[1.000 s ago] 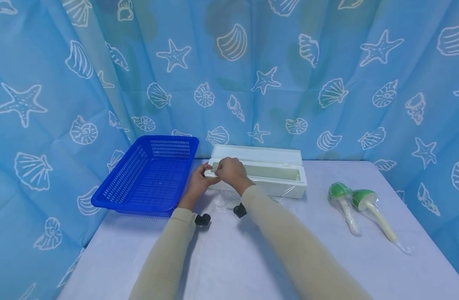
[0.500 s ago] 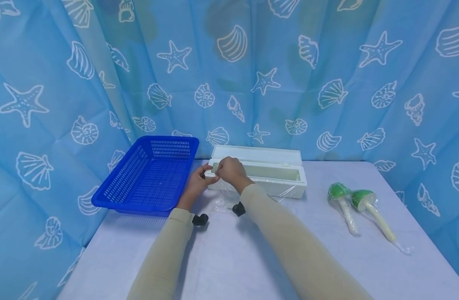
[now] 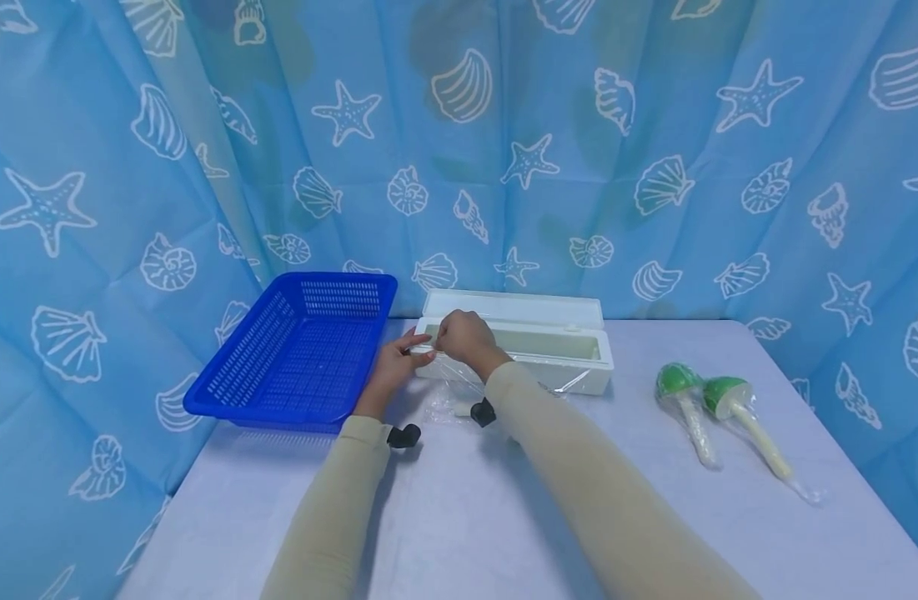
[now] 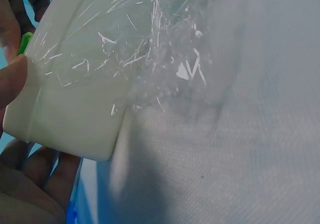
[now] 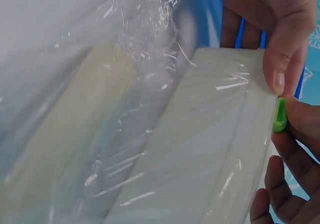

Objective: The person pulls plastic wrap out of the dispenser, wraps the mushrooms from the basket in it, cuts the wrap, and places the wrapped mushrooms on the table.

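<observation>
My left hand (image 3: 393, 367) grips the left end of a long white cling film box (image 3: 579, 379), its thumb on the front edge and fingers behind in the left wrist view. My right hand (image 3: 466, 337) pinches a small green slide cutter (image 5: 280, 115) at the box's edge, close to my left thumb. Clear cling film (image 5: 165, 89) hangs over the box's front and spreads on the table. A pale stick (image 5: 75, 119) lies under this film; its other end is hidden by my right arm. Behind, the box's lid (image 3: 514, 307) stands raised.
A blue slotted basket (image 3: 364, 358) stands left of the box. To the right lie two film-wrapped things with green domed caps and pale stems (image 3: 679, 382) on the white-covered table (image 3: 459, 517). A blue seashell curtain (image 3: 466, 167) hangs behind.
Both hands stay at the box's left end. My right hand and forearm have shifted only slightly, and a bit more of the pale stick shows beside my right wrist.
</observation>
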`<state>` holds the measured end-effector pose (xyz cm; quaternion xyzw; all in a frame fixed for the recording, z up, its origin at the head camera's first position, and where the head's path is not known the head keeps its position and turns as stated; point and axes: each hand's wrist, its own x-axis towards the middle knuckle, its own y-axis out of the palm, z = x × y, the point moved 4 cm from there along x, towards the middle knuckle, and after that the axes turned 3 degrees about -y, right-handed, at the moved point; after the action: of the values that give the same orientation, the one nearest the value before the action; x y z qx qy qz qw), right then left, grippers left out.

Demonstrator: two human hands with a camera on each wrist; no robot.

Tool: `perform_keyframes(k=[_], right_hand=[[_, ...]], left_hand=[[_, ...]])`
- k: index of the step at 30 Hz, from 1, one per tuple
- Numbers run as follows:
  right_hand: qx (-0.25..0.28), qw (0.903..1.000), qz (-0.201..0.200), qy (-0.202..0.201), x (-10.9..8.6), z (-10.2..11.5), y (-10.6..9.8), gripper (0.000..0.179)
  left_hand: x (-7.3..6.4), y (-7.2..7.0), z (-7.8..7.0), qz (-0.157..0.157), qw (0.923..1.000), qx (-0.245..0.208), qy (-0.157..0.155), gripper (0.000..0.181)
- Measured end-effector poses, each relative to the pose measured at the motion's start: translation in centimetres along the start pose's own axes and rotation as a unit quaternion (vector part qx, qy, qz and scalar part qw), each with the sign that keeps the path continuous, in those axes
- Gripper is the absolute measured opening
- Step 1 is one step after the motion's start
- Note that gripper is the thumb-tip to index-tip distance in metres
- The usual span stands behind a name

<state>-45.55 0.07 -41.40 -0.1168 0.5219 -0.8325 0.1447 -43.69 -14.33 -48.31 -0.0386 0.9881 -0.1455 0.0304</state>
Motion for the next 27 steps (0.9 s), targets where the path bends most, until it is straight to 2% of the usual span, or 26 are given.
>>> perform_keyframes(k=[4, 8, 11, 17, 20, 27], right_hand=[[-0.009, 0.9997, 0.019, -0.015, 0.0, -0.1, -0.2, 0.011], [-0.036, 0.9956, 0.036, -0.079, 0.0, -0.2, -0.1, 0.014], [-0.058, 0.9884, 0.043, -0.134, 0.0, -0.6, 0.1, 0.018], [-0.084, 0.9751, 0.05, -0.199, 0.2, -0.9, 0.3, 0.02], [-0.089, 0.9717, 0.033, -0.216, 0.0, -1.4, 0.4, 0.019], [-0.077, 0.9618, -0.026, -0.262, -0.9, -1.3, 0.3, 0.016]], left_hand=[[0.0, -0.1, 0.0, -0.003, 1.0, -0.004, -0.002, 0.04], [0.0, -0.2, 0.0, -0.002, 0.9999, -0.015, 0.008, 0.04], [0.0, -0.2, 0.0, 0.002, 0.9998, -0.013, 0.011, 0.04], [0.3, -0.3, 0.2, 0.006, 0.9994, -0.028, 0.021, 0.04], [0.3, 0.0, 0.0, 0.021, 0.9995, -0.019, 0.012, 0.039], [0.2, 0.9, -1.0, 0.074, 0.9962, 0.045, -0.006, 0.038]])
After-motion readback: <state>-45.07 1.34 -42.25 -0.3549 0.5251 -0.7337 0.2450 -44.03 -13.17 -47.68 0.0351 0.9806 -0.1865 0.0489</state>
